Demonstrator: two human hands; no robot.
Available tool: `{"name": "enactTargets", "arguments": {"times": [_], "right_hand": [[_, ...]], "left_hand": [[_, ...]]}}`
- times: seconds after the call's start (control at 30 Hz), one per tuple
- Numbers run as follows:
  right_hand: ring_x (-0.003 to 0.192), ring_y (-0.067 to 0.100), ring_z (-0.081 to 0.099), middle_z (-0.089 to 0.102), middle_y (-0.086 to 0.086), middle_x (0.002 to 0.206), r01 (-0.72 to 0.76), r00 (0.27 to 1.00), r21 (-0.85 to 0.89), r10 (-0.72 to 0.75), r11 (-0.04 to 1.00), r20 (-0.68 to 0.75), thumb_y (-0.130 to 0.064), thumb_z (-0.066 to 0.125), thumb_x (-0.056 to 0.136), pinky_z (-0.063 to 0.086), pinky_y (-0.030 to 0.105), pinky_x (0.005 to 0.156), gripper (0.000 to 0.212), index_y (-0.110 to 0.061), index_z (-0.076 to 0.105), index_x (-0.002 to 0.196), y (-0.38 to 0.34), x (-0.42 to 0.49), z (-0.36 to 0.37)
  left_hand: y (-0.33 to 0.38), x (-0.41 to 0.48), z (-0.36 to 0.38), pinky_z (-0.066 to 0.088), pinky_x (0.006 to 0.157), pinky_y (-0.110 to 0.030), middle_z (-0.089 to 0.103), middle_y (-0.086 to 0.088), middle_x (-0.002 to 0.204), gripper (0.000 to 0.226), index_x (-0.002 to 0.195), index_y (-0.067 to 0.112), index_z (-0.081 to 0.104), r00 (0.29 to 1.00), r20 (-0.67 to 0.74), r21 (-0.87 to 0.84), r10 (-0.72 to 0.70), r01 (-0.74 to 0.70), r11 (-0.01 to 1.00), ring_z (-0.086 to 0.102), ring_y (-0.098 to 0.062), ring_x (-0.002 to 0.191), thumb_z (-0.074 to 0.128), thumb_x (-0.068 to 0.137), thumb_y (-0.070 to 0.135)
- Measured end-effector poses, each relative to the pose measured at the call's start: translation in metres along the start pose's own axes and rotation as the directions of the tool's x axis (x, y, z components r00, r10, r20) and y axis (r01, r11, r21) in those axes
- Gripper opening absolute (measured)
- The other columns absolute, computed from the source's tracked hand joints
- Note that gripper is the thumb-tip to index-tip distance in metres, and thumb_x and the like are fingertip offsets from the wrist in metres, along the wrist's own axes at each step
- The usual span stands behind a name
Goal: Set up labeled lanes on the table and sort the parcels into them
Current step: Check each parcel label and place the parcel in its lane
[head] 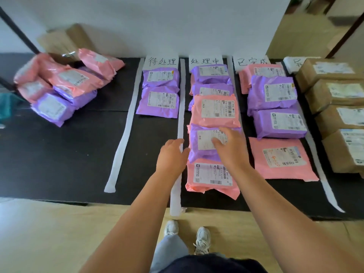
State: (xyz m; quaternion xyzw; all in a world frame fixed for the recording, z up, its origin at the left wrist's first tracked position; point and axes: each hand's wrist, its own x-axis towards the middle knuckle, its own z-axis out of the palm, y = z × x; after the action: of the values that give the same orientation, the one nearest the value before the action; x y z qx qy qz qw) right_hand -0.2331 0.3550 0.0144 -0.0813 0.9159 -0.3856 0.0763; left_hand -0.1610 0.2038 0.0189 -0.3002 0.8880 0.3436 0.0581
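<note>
A person leans over a black table point(78, 154) divided into lanes by white paper strips point(127, 123). Both hands reach to a purple parcel point(202, 142) in the second lane.

The right hand point(230, 148) lies on the parcel's white label, fingers loosely spread. The left hand point(172, 154) rests at the parcel's left edge, over a strip, fingers relaxed and gripping nothing.

Just nearer than the purple parcel, touching it, lies a pink parcel point(210, 178). Just beyond it lies another pink one point(214, 109), with more purple ones up to a handwritten sign point(204, 61).

Left of the purple parcel, a lane holds two purple packets point(160, 91), and far left sits a loose pile point(59, 85) of pink and purple parcels. To its right are four sorted packets point(275, 107), then brown boxes point(334, 95).
</note>
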Motion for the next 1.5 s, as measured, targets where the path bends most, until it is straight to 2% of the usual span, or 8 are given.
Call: {"name": "enactTargets", "arguments": {"times": [0.27,0.47,0.73,0.87,1.0,1.2,1.3,1.5], "right_hand": [[0.126,0.019,0.052,0.055,0.001,0.137,0.15,0.979,-0.034,-0.144,0.988,0.144,-0.023,0.058,0.099,0.039,0.031,0.103,0.039,-0.02,0.055,0.137,-0.08,-0.03,0.043],[0.129,0.016,0.051,0.055,-0.001,0.14,0.214,0.964,-0.02,-0.208,0.977,0.164,-0.024,0.06,0.098,0.041,0.028,0.102,0.039,-0.022,0.056,0.137,-0.144,-0.051,0.096],[0.122,0.012,0.054,0.056,-0.005,0.134,0.21,0.957,0.083,-0.223,0.974,0.185,-0.025,0.062,0.097,0.048,0.027,0.096,0.038,-0.025,0.057,0.134,-0.245,-0.105,0.206],[0.1,0.003,0.049,0.055,-0.008,0.134,0.222,0.952,0.11,-0.24,0.969,0.191,-0.026,0.06,0.097,0.038,0.021,0.089,0.038,-0.025,0.056,0.135,-0.282,-0.127,0.249],[0.115,0.008,0.053,0.055,-0.006,0.136,0.221,0.952,0.111,-0.239,0.969,0.189,-0.024,0.06,0.097,0.038,0.02,0.091,0.038,-0.024,0.056,0.135,-0.309,-0.127,0.273],[0.106,0.004,0.053,0.053,-0.006,0.136,0.182,0.965,0.074,-0.192,0.981,0.18,-0.024,0.058,0.099,0.038,0.005,0.072,0.037,-0.024,0.056,0.136,-0.332,-0.084,0.299],[0.124,0.012,0.052,0.055,-0.004,0.137,0.152,0.97,0.091,-0.167,0.984,0.179,-0.024,0.058,0.098,0.037,0.021,0.091,0.035,-0.025,0.057,0.133,-0.341,-0.051,0.317],[0.121,0.014,0.055,0.058,-0.004,0.131,0.115,0.972,0.073,-0.127,0.991,0.199,-0.023,0.058,0.098,0.041,0.026,0.089,0.033,-0.023,0.059,0.132,-0.356,0.016,0.346]], "left_hand": [[-0.059,-0.03,-0.066,0.046,0.102,-0.033,0.044,0.001,0.15,0.046,0.146,0.028,0.043,0.988,-0.083,-0.124,-0.128,0.117,0.985,0.052,-0.02,0.129,0.051,0.101,0.036],[-0.123,-0.034,-0.128,0.041,0.067,-0.016,0.049,0.001,0.143,0.045,0.145,0.026,0.044,0.967,-0.186,-0.198,-0.174,0.136,0.971,0.051,-0.004,0.084,0.048,0.102,0.039],[-0.243,-0.049,-0.231,0.043,0.098,-0.032,0.05,0.0,0.144,0.046,0.143,0.022,0.047,0.96,-0.239,-0.161,-0.147,0.11,0.981,0.053,-0.019,0.124,0.048,0.101,0.04],[-0.29,-0.047,-0.271,0.042,0.1,-0.033,0.05,0.0,0.143,0.046,0.143,0.022,0.048,0.961,-0.24,-0.145,-0.135,0.102,0.984,0.053,-0.02,0.125,0.049,0.101,0.04],[-0.318,-0.03,-0.296,0.04,0.093,-0.028,0.051,0.0,0.141,0.045,0.142,0.023,0.049,0.964,-0.238,-0.147,-0.116,0.083,0.986,0.054,-0.019,0.123,0.049,0.1,0.04],[-0.332,0.014,-0.31,0.041,0.092,-0.026,0.055,0.003,0.138,0.042,0.14,0.024,0.051,0.974,-0.184,-0.232,-0.135,0.09,0.969,0.055,-0.016,0.12,0.049,0.1,0.038],[-0.331,0.044,-0.319,0.045,0.092,-0.028,0.057,0.003,0.134,0.037,0.137,0.024,0.053,0.973,-0.186,-0.235,-0.139,0.094,0.967,0.057,-0.017,0.115,0.044,0.102,0.03],[-0.329,0.108,-0.341,0.051,0.089,-0.034,0.06,0.002,0.126,0.035,0.134,0.024,0.056,0.971,-0.169,-0.241,-0.17,0.127,0.962,0.06,-0.02,0.107,0.043,0.102,0.026]]}}
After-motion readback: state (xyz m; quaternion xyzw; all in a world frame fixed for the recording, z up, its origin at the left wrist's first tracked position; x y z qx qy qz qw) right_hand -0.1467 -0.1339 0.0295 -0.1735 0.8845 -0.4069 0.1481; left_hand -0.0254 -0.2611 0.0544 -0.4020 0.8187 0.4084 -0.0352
